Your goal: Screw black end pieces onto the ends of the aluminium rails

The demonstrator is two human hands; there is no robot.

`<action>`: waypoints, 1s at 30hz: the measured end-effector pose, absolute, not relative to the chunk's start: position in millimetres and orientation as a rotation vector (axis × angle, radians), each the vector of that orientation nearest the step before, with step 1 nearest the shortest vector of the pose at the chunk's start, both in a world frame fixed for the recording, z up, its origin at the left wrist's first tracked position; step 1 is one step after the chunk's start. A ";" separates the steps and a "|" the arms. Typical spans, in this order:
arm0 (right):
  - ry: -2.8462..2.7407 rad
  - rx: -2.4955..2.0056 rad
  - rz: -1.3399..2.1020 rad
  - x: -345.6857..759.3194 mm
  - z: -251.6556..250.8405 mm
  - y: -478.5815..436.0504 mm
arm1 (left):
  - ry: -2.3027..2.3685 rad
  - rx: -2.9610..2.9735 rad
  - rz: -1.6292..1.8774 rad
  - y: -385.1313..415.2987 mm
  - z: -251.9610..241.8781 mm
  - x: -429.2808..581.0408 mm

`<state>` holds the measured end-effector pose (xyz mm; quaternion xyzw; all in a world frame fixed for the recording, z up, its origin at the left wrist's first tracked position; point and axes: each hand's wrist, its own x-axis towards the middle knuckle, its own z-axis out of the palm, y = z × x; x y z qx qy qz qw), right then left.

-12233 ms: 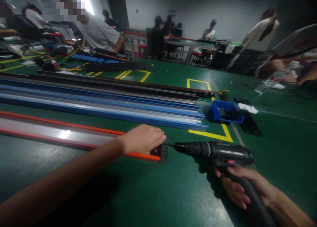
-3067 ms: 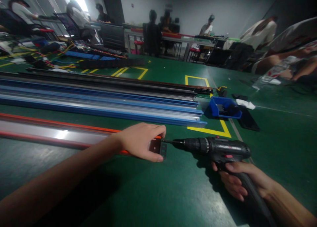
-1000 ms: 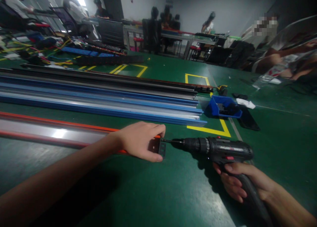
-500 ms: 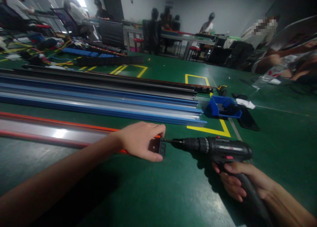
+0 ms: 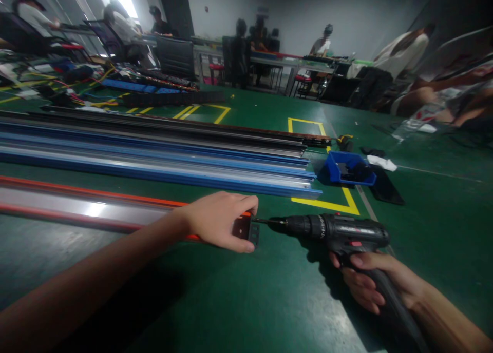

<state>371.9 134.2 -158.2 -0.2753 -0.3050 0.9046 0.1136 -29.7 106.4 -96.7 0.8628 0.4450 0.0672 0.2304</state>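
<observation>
A long orange-edged rail (image 5: 88,205) with a shiny grey face lies on the green floor, running in from the left. My left hand (image 5: 219,220) clamps over its right end, thumb under and fingers on top, beside a small black end plate (image 5: 252,233). My right hand (image 5: 372,283) is wrapped round the grip of a black cordless drill (image 5: 339,231). The drill lies level, its bit touching the end plate.
Several blue and dark rails (image 5: 162,155) lie side by side beyond the orange one. A blue parts bin (image 5: 348,169) sits at their right end, near yellow floor tape (image 5: 327,204). Other people sit at tables and on the floor at the back and right.
Almost nothing differs. The drill and both hands stay where they were, with the bit still at the end plate; the view has only shifted slightly.
</observation>
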 end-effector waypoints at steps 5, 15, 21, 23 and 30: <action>-0.897 -0.810 2.645 373.9 -160.0 133.3 | 1.215 2.369 0.186 106.4 -95.9 -28.9; -0.868 -0.808 2.664 371.6 -159.3 134.4 | 1.223 2.364 0.166 107.1 -97.3 -30.0; -0.883 -0.809 2.649 372.3 -159.9 133.6 | 1.230 2.360 0.167 107.3 -98.2 -29.9; -0.877 -0.807 2.649 372.1 -159.5 133.4 | 1.232 2.356 0.162 107.0 -97.4 -29.7; -0.868 -0.834 2.647 371.9 -156.4 132.2 | 1.237 2.353 0.154 106.2 -95.9 -28.9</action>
